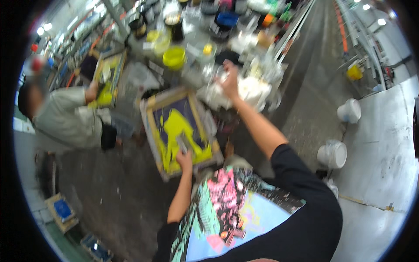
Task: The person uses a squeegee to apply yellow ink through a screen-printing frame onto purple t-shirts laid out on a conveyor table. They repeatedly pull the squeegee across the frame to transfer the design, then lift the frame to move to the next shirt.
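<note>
A: Where do things stand with the screen frame?

B: It lies on the cluttered bench, wooden border round a dark mesh. Bright yellow ink is already spread over most of the mesh, pooling toward the near edge, so I judge the inking well along; some dark mesh stays bare at the far end.

A: And the left hand?

B: Closed on a small grey scraper at the near edge of the frame.

A: The right hand?

B: Stretched out to a heap of white rags; too blurred to tell whether its fingers grip. Another person works a second frame at the left.
</note>
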Demonstrator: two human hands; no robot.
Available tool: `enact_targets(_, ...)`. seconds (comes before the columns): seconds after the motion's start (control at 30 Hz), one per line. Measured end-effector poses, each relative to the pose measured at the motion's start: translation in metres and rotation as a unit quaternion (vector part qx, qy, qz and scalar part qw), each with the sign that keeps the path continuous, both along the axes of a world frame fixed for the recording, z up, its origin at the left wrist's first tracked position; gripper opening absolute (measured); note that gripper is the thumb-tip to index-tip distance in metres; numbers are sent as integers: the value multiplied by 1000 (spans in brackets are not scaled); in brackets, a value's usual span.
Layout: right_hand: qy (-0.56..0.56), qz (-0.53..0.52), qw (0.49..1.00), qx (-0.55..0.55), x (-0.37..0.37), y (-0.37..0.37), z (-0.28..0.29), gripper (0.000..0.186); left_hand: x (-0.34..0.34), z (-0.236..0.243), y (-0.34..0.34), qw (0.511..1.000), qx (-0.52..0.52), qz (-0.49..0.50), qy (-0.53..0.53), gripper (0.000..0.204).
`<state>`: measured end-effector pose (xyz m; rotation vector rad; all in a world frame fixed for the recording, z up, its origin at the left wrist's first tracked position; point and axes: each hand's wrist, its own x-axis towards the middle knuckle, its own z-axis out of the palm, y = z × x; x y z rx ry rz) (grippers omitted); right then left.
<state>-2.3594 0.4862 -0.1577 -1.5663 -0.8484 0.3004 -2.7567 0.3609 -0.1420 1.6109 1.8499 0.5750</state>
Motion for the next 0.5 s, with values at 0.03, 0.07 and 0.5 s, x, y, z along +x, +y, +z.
enact_targets(0.03,-15,5,999,-31,-15,20,-15,95,7,-2,-18,999,-10,19,28,26)
enact_targets(0.07,-33,10,998,-62,-28,38,-32,107,8,-3,-32,998,11,45,-49,26)
enact_targets(0.5,8,-28,997,-70,-18,42,-25,77,-108,29,1,976,6,52,211,26)
